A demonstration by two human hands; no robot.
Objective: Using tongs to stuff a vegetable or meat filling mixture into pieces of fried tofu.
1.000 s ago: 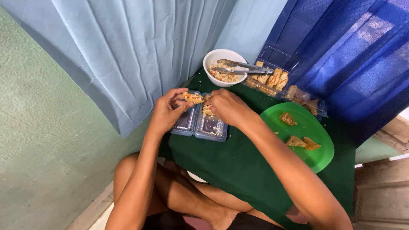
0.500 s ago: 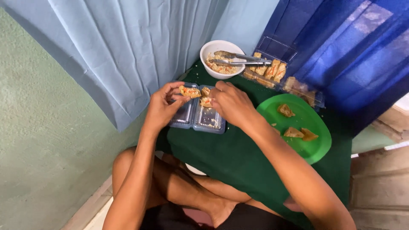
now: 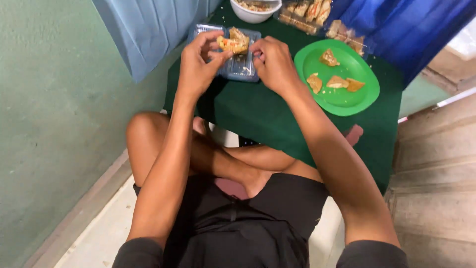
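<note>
Left hand [image 3: 198, 67] pinches the filled sandwich piece [image 3: 233, 42] above the clear plastic tray [image 3: 243, 72]; right hand [image 3: 272, 62] curls at the tray's edge, grip unclear. Best lowered level, fingers light.

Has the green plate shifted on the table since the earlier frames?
No. The green plate sits in the same spot on the dark green tablecloth, right of the clear plastic container. Only the head camera moved.
</note>
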